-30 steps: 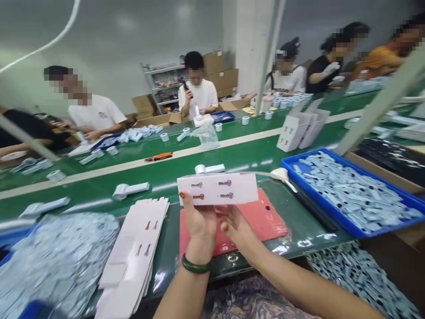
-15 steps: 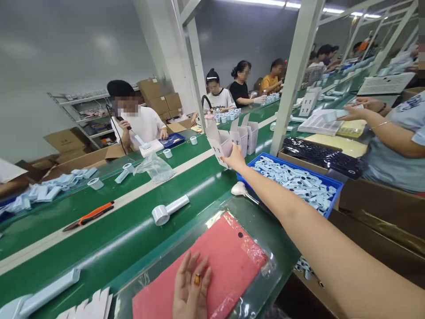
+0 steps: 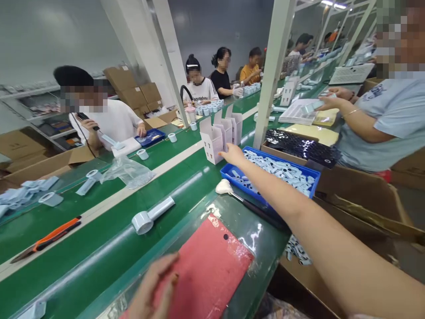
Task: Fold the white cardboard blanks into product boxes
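Observation:
My right hand (image 3: 232, 156) is stretched forward, fingertips at the lower right edge of an open-topped white box (image 3: 212, 144). Its fingers look loosened, partly hidden by the hand itself. Two more white boxes (image 3: 224, 130) with raised flaps stand right behind that one on the green belt. My left hand (image 3: 154, 290), blurred, is over the red sheet (image 3: 202, 266) at the bottom, holding nothing, thumb and fingers apart. Left of the sheet a pale blue handled piece with a round cup end (image 3: 142, 222) lies on the belt.
A blue tray (image 3: 315, 181) of small pale parts lies under my right forearm. Beside it are a white-tipped tool (image 3: 224, 187) and a metal post (image 3: 274, 75). Orange-handled pliers (image 3: 49, 237) and a plastic bag (image 3: 128, 173) are on the left. Several co-workers sit along the line.
The view has swung right. My right hand has drawn slightly away from the front white box, which now stands nearer the other two. My left hand has moved left and turned over the red sheet.

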A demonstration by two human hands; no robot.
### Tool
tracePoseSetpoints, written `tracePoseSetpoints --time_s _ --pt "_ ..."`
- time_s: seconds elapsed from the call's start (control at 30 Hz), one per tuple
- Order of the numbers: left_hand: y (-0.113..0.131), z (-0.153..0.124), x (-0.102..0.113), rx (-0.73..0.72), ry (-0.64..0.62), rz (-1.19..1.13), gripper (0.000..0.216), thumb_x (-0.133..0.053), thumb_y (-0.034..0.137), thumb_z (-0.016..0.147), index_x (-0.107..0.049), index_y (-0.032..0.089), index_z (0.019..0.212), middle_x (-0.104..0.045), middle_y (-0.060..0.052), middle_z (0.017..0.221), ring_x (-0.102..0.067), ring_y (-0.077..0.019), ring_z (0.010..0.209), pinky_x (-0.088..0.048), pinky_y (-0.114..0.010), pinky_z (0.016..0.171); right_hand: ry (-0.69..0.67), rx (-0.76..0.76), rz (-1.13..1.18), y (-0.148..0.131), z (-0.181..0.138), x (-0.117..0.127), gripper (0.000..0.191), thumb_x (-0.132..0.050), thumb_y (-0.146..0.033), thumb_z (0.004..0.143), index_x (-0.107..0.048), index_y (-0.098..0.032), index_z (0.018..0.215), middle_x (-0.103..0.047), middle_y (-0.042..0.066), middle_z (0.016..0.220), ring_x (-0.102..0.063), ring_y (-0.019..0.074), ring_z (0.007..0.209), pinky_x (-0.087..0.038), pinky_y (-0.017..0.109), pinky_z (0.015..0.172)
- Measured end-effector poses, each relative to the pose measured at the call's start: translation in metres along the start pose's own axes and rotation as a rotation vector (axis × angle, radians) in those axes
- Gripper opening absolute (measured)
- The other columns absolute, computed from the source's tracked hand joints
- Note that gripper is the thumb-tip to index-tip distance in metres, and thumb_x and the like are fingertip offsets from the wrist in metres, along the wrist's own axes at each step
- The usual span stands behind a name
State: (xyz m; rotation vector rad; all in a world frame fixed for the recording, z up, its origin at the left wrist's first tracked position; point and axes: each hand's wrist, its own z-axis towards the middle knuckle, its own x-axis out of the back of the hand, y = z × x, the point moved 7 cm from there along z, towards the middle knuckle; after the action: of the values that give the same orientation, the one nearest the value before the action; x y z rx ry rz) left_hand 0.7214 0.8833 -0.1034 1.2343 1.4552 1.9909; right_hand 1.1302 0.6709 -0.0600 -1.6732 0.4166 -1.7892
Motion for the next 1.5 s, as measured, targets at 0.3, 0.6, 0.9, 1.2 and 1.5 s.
tracePoseSetpoints --time_s 0.3,0.6,0.9,1.2,1.5 --pt "0.023 0.173 0.012 -0.105 -0.138 1.038 0.053 -0.047 0.038 0.083 -0.065 0.007 0.122 -0.066 -0.029 0.131 -0.056 -0.0498 0.13 -0.046 -0.062 0.107 -0.136 0.163 -0.223 0.059 -0.067 0.037 0.02 -0.064 -0.023 0.096 -0.08 -0.022 0.106 -0.074 0.01 0.118 -0.063 0.0327 0.122 -0.05 0.044 0.105" --pt "0.025 0.14 -0.022 -0.018 -0.184 1.088 0.046 -0.065 0.039 0.086 -0.065 0.015 0.125 -0.061 -0.019 0.128 -0.063 -0.0362 0.12 -0.052 -0.042 0.097 -0.139 0.141 -0.082 0.028 -0.042 -0.006 0.033 -0.075 -0.044 0.091 -0.072 -0.012 0.086 -0.074 0.013 0.088 -0.072 0.0295 0.101 -0.054 0.053 0.099" --pt "0.037 0.015 -0.034 -0.231 -0.33 0.892 0.024 -0.068 0.027 0.088 -0.071 0.021 0.111 -0.064 -0.008 0.11 -0.063 -0.0281 0.108 -0.052 -0.039 0.094 -0.323 0.432 0.667 -0.023 -0.194 -0.018 0.032 -0.067 -0.047 0.093 -0.068 -0.019 0.109 -0.075 0.011 0.107 -0.075 0.0239 0.094 -0.063 0.04 0.086" --pt "0.028 -0.033 -0.041 -0.385 -0.237 0.608 0.037 -0.079 0.032 0.086 -0.063 0.019 0.117 -0.065 -0.009 0.116 -0.059 -0.0276 0.11 -0.051 -0.043 0.096 -0.513 0.43 0.79 -0.046 -0.299 -0.091 0.014 -0.072 -0.031 0.084 -0.075 -0.023 0.096 -0.075 0.009 0.11 -0.066 0.0282 0.121 -0.053 0.045 0.103" --pt "0.032 -0.033 -0.044 -0.421 -0.163 0.49 0.006 -0.063 0.016 0.095 -0.065 0.02 0.092 -0.065 -0.005 0.092 -0.06 -0.023 0.089 -0.05 -0.037 0.078 -0.649 0.513 0.647 -0.05 -0.29 -0.092 0.013 -0.061 -0.027 0.092 -0.073 -0.022 0.094 -0.073 0.008 0.115 -0.069 0.023 0.105 -0.055 0.039 0.09"
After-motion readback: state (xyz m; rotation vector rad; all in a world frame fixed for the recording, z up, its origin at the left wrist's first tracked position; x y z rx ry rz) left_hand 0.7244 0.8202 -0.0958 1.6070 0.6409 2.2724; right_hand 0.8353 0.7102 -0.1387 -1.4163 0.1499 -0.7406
